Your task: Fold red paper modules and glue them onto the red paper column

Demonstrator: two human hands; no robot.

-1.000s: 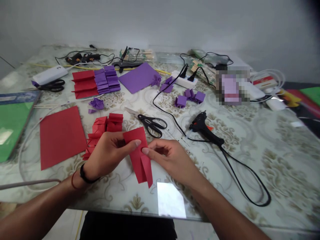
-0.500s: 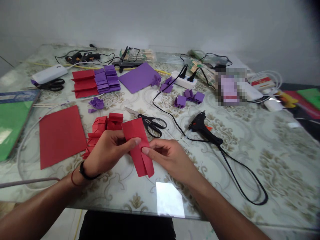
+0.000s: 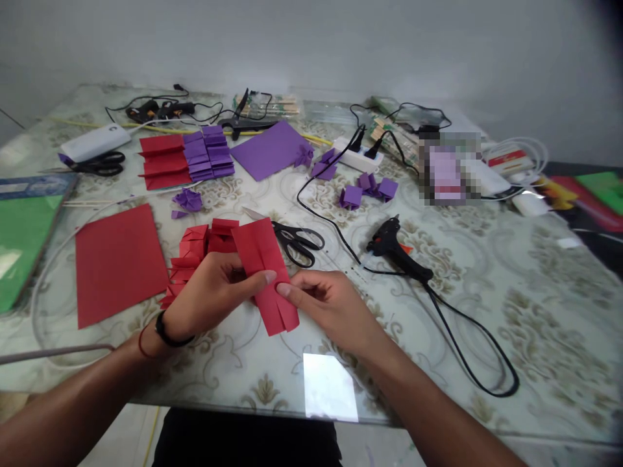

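Note:
A strip of red paper (image 3: 263, 250) with lengthwise creases is held up over the near middle of the table. My left hand (image 3: 219, 282) pinches its left side, thumb lying on top. At its right edge my right hand (image 3: 326, 301) grips it between thumb and fingers; the fingertips behind the paper are hidden. Folded red paper pieces (image 3: 195, 243) lie just beyond and beside my left hand. Black-handled scissors (image 3: 299, 241) rest behind the strip, blades partly open. A flat red sheet (image 3: 119, 266) lies to the left.
A black glue gun (image 3: 396, 250) with a looped cord lies right of my hands. Folded purple pieces (image 3: 350, 196), a purple sheet (image 3: 267, 150) and a white power strip (image 3: 357, 155) sit farther back. Green paper (image 3: 29, 243) is at the left edge, near a second pair of scissors (image 3: 100, 163).
The red strip has shifted slightly up and away between my hands. Its loose lower flap now lies flatter. Both hands keep nearly the same place.

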